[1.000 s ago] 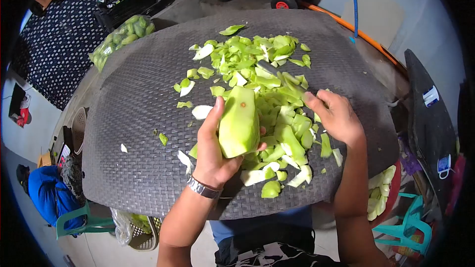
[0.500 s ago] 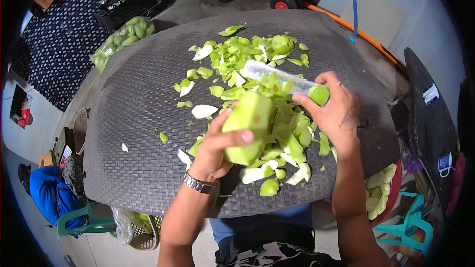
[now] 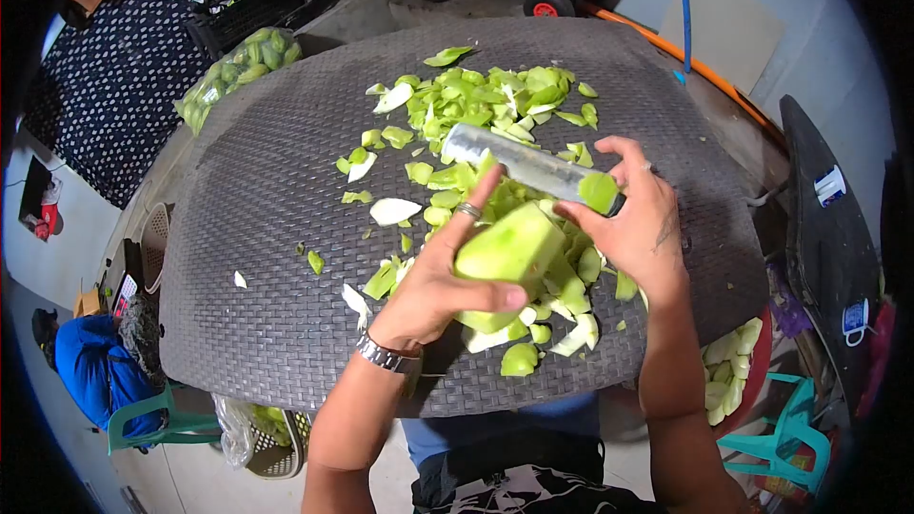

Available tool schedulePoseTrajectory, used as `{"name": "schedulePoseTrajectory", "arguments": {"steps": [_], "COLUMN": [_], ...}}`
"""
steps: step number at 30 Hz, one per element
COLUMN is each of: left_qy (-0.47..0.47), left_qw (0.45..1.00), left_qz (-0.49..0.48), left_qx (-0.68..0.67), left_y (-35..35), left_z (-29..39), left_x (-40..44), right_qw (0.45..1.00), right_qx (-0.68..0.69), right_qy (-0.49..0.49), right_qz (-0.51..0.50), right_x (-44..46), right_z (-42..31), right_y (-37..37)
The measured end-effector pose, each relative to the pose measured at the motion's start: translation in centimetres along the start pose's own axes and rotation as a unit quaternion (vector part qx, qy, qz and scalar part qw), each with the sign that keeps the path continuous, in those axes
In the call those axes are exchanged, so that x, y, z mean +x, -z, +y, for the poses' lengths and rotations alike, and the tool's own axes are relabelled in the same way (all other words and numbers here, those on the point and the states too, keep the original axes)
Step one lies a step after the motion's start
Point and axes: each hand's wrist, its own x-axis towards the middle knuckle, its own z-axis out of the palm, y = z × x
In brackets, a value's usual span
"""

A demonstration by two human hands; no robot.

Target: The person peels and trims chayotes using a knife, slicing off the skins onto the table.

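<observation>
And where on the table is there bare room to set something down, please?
The table has its widest bare patch between the left edge and the green peels, with a few small scraps. A narrower one lies between the right hand and right edge. The middle is crowded: peels, knife, fruit, left hand.

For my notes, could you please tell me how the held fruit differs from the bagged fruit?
The held fruit is pale with flat cut faces; the bagged fruit is darker and rounded. The held fruit sits alone in the left hand; the bagged fruit lies bunched by the far left edge of the table. Both are green.
</observation>
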Motion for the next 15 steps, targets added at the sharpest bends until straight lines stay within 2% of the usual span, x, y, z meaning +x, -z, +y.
{"name": "schedulePoseTrajectory", "arguments": {"steps": [3, 6, 7, 9, 12, 13, 15], "left_qy": [-0.033, -0.021, -0.011, 0.011, 0.019, 0.011, 0.017], "left_qw": [0.995, 0.987, 0.983, 0.97, 0.968, 0.977, 0.959], "left_qz": [0.096, 0.145, 0.151, 0.16, 0.127, 0.112, 0.162], "left_qx": [-0.015, -0.065, -0.104, -0.181, -0.216, -0.179, -0.233], "left_y": [0.4, 1.7, 1.8, 1.6, 2.4, 2.6, 2.1], "left_z": [0.2, -0.4, -0.4, -0.1, -1.0, -1.2, -1.7], "left_x": [0.1, 0.2, 0.2, 0.5, 1.1, 1.0, 0.8], "right_qw": [1.0, 0.998, 0.998, 0.995, 0.986, 0.983, 0.972], "right_qx": [0.0, 0.032, 0.035, 0.092, 0.123, 0.126, 0.123], "right_qy": [-0.016, -0.059, -0.042, -0.028, 0.017, 0.056, 0.115], "right_qz": [0.026, -0.007, 0.01, -0.019, -0.107, -0.124, -0.161], "right_x": [0.2, 0.8, 0.7, 0.6, 0.0, -0.4, -1.1], "right_z": [0.6, 1.5, 1.4, 1.4, 0.4, -0.1, -0.9], "right_y": [0.6, 1.0, 0.9, 0.2, -0.2, -0.5, -1.1]}}
